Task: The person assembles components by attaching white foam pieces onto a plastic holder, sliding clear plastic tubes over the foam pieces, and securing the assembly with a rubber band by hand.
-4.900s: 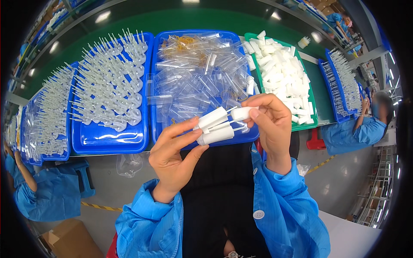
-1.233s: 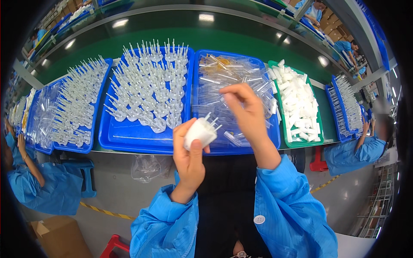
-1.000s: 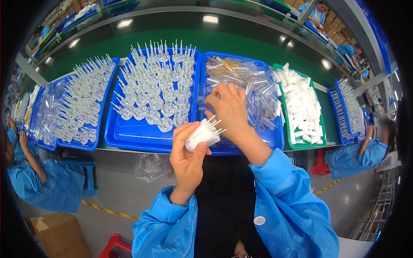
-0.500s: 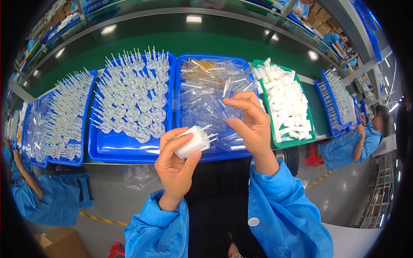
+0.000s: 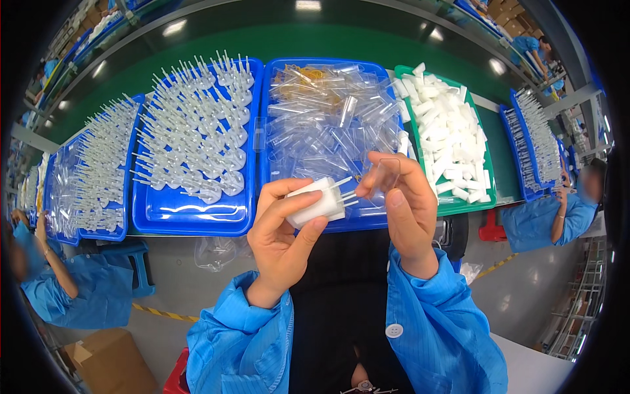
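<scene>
1. Holding a small bundle of white plastic pieces (image 5: 319,201) with thin stems poking out to the right, the left hand (image 5: 283,230) has its grip closed around them, thumb underneath and fingers on top, in front of the chest and just below the table edge.
2. The right hand (image 5: 401,207) pinches a clear tube (image 5: 388,176) between thumb and fingertips, its grip closed on it, close beside the stem tips.
3. To do this well, I judge the tube's open end should line up squarely with one stem, with the bundle kept steady so the other stems do not splay.
4. Behind the hands sits the blue tray of clear tubes (image 5: 289,190); a green tray of white pieces (image 5: 467,205) lies to its right.
5. The tube is nearly invisible against the fingers; which end is open, and whether it touches a stem, cannot be told. The exact number of white pieces is hidden by the fingers.
</scene>
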### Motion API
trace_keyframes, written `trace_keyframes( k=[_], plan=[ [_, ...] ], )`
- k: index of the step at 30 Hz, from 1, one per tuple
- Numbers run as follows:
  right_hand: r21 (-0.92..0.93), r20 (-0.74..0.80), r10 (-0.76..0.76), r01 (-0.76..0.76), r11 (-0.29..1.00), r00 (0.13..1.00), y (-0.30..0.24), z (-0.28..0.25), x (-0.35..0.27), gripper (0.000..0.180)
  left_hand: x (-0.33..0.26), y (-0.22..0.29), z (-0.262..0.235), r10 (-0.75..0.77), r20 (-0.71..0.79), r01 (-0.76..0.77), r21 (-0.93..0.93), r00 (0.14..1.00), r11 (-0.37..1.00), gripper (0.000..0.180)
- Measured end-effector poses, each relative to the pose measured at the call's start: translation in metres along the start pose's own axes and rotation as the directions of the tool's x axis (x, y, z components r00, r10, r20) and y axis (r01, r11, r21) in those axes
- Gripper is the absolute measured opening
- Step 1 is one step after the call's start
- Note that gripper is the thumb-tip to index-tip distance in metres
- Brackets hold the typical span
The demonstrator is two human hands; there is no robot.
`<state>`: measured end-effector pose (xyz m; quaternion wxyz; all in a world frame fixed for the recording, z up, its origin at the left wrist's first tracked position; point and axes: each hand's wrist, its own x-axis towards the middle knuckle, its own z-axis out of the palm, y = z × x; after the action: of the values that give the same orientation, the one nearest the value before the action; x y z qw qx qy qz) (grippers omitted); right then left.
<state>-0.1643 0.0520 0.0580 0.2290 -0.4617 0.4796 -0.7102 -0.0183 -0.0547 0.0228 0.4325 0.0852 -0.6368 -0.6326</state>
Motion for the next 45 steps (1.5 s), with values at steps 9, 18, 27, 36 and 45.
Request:
trace_keyframes(
  k=[9, 18, 27, 36, 45],
  plan=[
    [-0.025, -0.027, 0.067, -0.067, 0.997, 0.997, -0.004, -0.006, -0.003, 0.039, 0.005, -0.002, 0.017, -0.181, 0.051, 0.187, -0.174, 0.982, 0.967, 0.044],
    [0.052, 0.066, 0.036, -0.04, 0.998, 0.997, 0.001, -0.012, -0.005, 0.042, 0.004, -0.003, 0.022, -0.183, 0.035, 0.186, -0.219, 0.983, 0.958, 0.034],
    [0.137, 0.109, 0.101, -0.116, 0.984, 0.989, 0.004, -0.004, -0.004, 0.043, 0.0, -0.01, 0.02, -0.133, 0.053, 0.138, -0.112, 0.99, 0.984, 0.025],
    [0.132, 0.111, 0.085, -0.099, 0.986, 0.99, 0.002, -0.009, -0.006, 0.043, 0.0, -0.006, 0.019, -0.373, 0.137, 0.39, -0.498, 0.918, 0.775, 0.023],
    [-0.337, 0.002, -0.036, 0.035, 0.941, 0.999, -0.009, -0.019, -0.01, 0.039, 0.001, 0.002, 0.018, -0.166, -0.007, 0.164, -0.12, 0.986, 0.979, 0.026]
  ],
)
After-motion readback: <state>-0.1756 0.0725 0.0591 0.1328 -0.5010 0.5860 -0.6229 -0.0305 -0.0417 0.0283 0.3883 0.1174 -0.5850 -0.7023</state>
